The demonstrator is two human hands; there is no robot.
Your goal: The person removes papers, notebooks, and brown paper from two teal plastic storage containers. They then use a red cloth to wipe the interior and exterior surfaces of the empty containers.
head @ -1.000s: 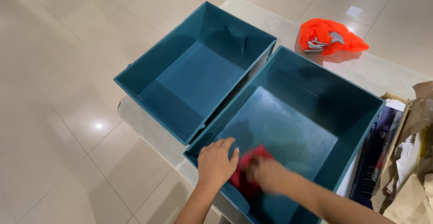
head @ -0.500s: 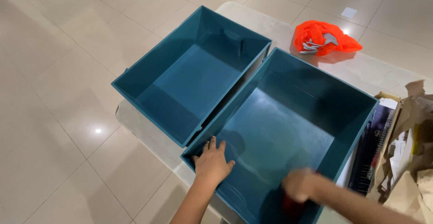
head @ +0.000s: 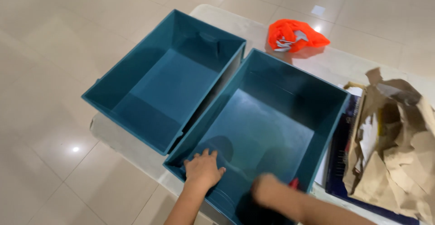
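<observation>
Two teal fabric bins stand side by side on a pale table. My left hand (head: 203,168) lies flat with fingers spread on the near wall of the right bin (head: 336,112). My right hand (head: 268,193) is blurred inside that bin's near right corner, closed around a red cloth (head: 294,184) of which only a small edge shows. The left bin (head: 136,78) holds nothing I can see.
An orange bag (head: 293,35) lies on the table behind the bins. A crumpled brown paper bag (head: 398,148) with papers stands at the right, on a dark blue flat thing (head: 337,161). The pale table (head: 131,146) ends near my body above a glossy tiled floor (head: 50,71).
My right hand has slid with the red cloth from the bin's near middle toward its near right corner. My left hand has stayed on the near wall.
</observation>
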